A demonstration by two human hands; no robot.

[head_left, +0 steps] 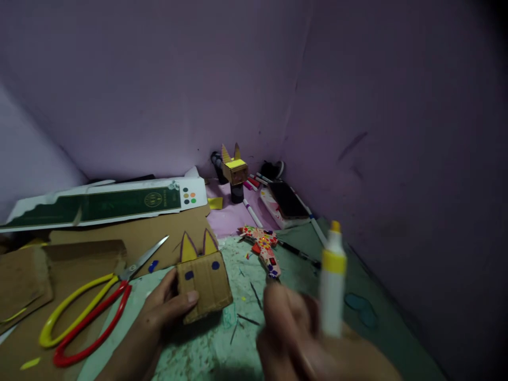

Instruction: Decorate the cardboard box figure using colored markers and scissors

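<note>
My left hand [159,312] grips a small cardboard box head [208,293] at its lower left, thumb across the front. Two dark blue round spots mark its face, and two pointed ears, yellow with purple edges, stand on top. Closed and blurred, my right hand [293,333] holds a white marker [332,296] with a yellow band and a yellow end pointing up. Just beyond that hand lies a glue gun [264,246] covered in a colourful pattern. Large scissors [115,283] with yellow and red handles rest half open left of my left hand.
Cardboard sheets [151,228] and a green-and-white printed panel [119,203] cover the left side. At the back, another eared box head [235,172] sits on a dark cylinder [237,193]. Several markers [252,212] and a black phone [289,200] lie near the right wall.
</note>
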